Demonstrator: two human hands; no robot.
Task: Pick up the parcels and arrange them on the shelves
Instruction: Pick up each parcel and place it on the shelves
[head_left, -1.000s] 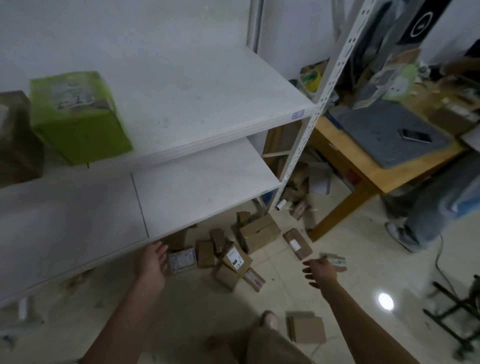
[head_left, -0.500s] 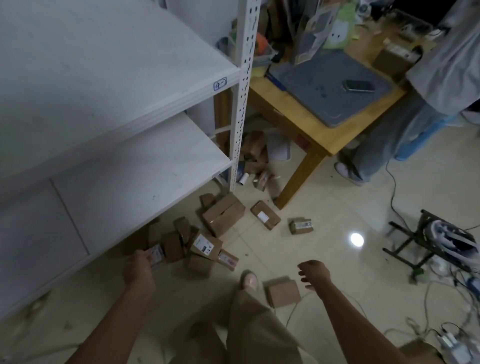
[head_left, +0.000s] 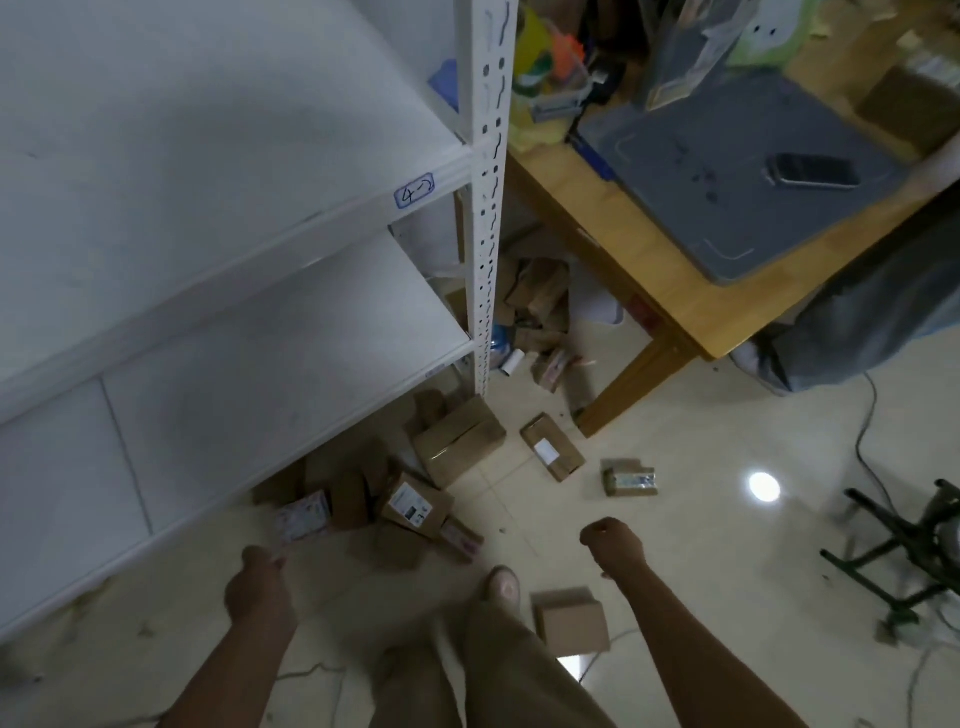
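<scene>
Several brown cardboard parcels lie on the tiled floor under the white shelves (head_left: 218, 171). Among them are a large box (head_left: 460, 441), a flat box with a white label (head_left: 553, 452), a small taped parcel (head_left: 628, 480), a labelled box (head_left: 415, 506) and a plain box (head_left: 571, 618) by my foot. My left hand (head_left: 257, 582) reaches down to the corner of a pink-white flat parcel (head_left: 303, 521); its fingertips are hidden, so a grip cannot be told. My right hand (head_left: 615, 543) hangs loosely curled over bare floor and holds nothing.
The shelf's perforated upright (head_left: 485, 234) stands in the middle. Right of it is a wooden table (head_left: 654, 291) with a grey mat (head_left: 727, 197) and a phone (head_left: 813, 170). Another person (head_left: 878, 317) stands by the table. A black stand (head_left: 904, 545) and cables lie at right.
The view has tilted down and swung right, and the green box has left the frame. Both hands have dropped toward the floor, the left onto the pink-white parcel's corner.
</scene>
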